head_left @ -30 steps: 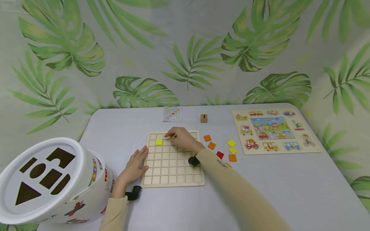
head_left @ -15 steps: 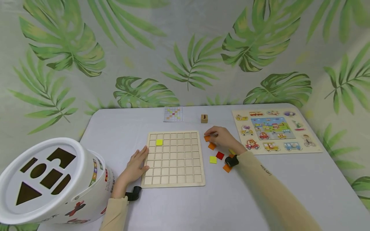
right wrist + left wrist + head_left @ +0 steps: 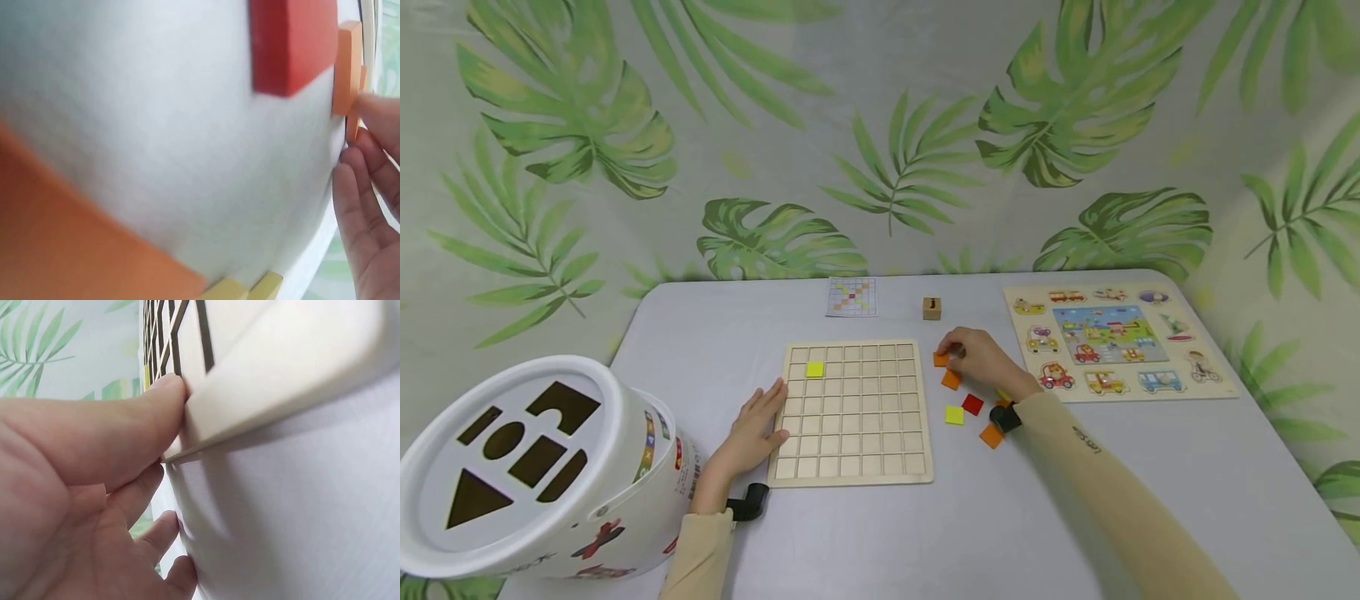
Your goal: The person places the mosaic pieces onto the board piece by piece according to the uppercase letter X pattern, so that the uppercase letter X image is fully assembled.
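Observation:
My right hand (image 3: 981,360) is at a loose orange tile (image 3: 940,359) to the right of the gridded wooden board (image 3: 850,477). Thumb and fingertips pinch that tile at its edges; in the right wrist view they meet at the farther orange tile (image 3: 353,128). A second orange tile (image 3: 951,380) lies just below the hand. My left hand (image 3: 748,435) rests along the board's left edge with its fingers extended. In the left wrist view its thumb (image 3: 144,425) touches the board's rim (image 3: 269,381). One yellow tile (image 3: 815,369) sits in an upper-left cell of the board.
A red tile (image 3: 973,405), a yellow tile (image 3: 954,415) and an orange tile (image 3: 992,436) lie near the right wrist. Behind the board are a pattern card (image 3: 852,297) and a wooden cube (image 3: 932,308). A picture puzzle (image 3: 1195,392) lies right; a white bucket (image 3: 647,533) stands left.
The right hand has moved from the upper part of the board rightward to the orange tile, and has stayed there over the last half second. The left hand has kept its place.

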`<state>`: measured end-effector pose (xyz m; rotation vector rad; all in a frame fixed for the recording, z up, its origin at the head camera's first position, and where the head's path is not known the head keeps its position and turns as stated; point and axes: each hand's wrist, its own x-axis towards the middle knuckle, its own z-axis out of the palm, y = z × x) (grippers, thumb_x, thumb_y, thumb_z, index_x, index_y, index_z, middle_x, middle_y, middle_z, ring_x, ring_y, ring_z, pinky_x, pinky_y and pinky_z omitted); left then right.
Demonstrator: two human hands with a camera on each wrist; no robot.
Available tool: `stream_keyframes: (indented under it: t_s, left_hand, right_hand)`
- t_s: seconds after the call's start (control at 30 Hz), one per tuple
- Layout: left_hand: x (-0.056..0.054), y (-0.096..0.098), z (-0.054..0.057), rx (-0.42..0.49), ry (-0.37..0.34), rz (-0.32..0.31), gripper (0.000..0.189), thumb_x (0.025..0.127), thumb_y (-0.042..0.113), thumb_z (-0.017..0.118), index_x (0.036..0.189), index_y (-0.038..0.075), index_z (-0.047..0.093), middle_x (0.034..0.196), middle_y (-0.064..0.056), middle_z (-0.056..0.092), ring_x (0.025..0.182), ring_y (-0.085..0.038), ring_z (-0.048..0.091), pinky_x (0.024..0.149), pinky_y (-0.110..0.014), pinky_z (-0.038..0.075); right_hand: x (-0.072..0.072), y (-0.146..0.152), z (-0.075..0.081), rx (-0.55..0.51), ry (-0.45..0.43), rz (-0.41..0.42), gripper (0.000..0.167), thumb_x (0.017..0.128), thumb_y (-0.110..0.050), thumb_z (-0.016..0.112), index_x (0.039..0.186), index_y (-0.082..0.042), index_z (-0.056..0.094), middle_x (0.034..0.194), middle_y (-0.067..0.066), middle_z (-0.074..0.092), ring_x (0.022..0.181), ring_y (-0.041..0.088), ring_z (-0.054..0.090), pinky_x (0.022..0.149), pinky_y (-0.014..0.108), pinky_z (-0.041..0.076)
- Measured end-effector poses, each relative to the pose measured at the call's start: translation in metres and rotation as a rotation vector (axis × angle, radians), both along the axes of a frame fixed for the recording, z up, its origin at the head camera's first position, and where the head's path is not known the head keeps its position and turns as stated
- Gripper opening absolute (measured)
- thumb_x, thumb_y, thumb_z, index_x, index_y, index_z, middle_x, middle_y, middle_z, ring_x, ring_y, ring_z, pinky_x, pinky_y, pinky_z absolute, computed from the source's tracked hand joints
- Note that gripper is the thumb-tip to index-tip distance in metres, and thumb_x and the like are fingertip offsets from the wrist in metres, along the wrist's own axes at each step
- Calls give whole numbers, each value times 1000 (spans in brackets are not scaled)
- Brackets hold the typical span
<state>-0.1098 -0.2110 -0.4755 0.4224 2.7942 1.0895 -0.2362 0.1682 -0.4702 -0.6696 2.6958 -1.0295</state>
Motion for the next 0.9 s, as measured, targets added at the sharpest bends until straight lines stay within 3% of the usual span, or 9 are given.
stream_keyframes:
  t_s: [0.2, 0.47, 0.7, 0.9]
  left_hand:
    - [-1, 0, -1, -13, -16, 5, 67, 86, -2, 63, 143, -12, 29, 152, -26, 21, 136, -54, 11, 98, -75, 11]
    - [-1, 0, -2, -12, -26, 12, 67, 86, -3, 62, 143, -12, 28, 153, -25, 19, 136, -53, 9, 98, -75, 10]
    - [-2, 1, -1, -2, -19, 5, 67, 86, -3, 62, 143, -13, 27, 153, -26, 19, 136, -54, 9, 98, -76, 10]
    - [-1, 1, -1, -2, -5, 2, 66, 87, -2, 62, 143, -13, 28, 152, -27, 20, 135, -55, 10, 97, -76, 11]
  right_hand:
    - [2, -11, 3, -58, -12, 26, 21, 82, 2, 65, 102, -2, 69, 98, 7, 63, 90, 23, 57, 83, 38, 49]
    - [5, -53, 9, -89, -8, 103, 19, 83, 2, 68, 100, -4, 70, 97, 3, 64, 91, 20, 59, 82, 33, 50]
    - [6, -78, 6, -9, 75, 142, 16, 80, 4, 70, 94, -2, 70, 92, 4, 63, 85, 18, 58, 78, 30, 49]
    - [7, -84, 7, 51, 81, 130, 17, 80, 6, 69, 94, -3, 69, 92, 3, 62, 86, 19, 57, 80, 32, 48]
